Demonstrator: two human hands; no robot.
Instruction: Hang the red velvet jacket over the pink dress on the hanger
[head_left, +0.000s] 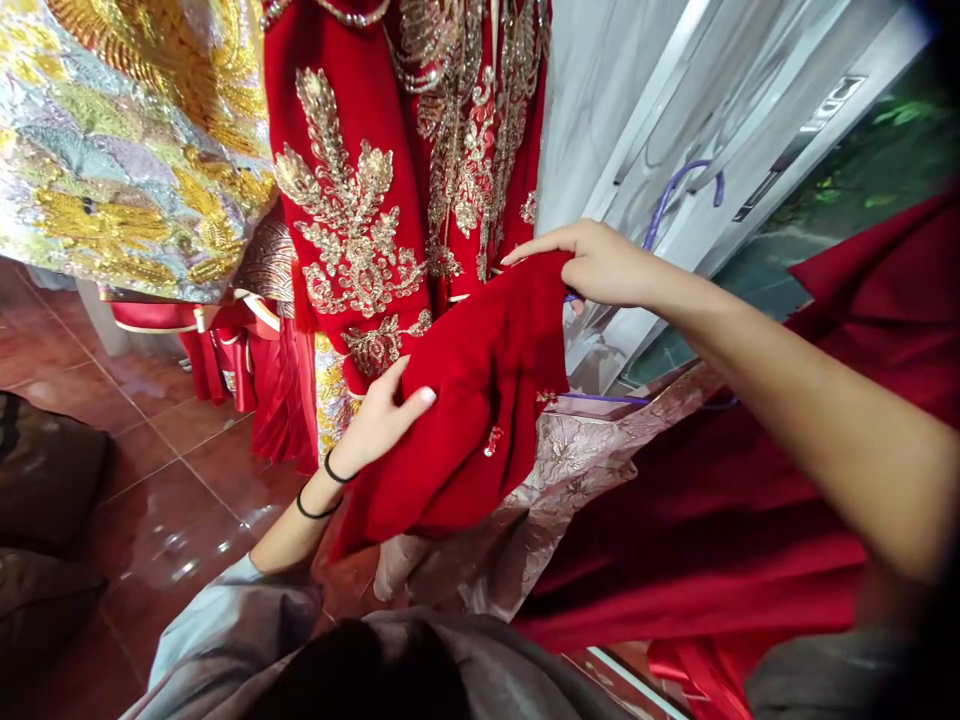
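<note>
A plain red garment (465, 400) with small beaded ornaments is stretched between my two hands. My left hand (379, 425) grips its left edge, the thumb on top and the other fingers hidden beneath the fabric. At the upper right corner, my right hand (596, 262) pinches the cloth, its index finger extended along the top edge. A purple hanger (660, 215) shows beside that hand, its hook up and right; whether the hand also touches it I cannot tell. Just behind the cloth hangs a red jacket (409, 130) with gold beadwork.
A gold and pastel embroidered garment (127, 150) hangs at the upper left. Pale pink patterned fabric (559, 465) and a large dark red cloth (697, 520) lie below and right. White sheer fabric (592, 70) covers the window frame. Dark bags or cushions (45, 470) sit on the tiled floor (187, 490).
</note>
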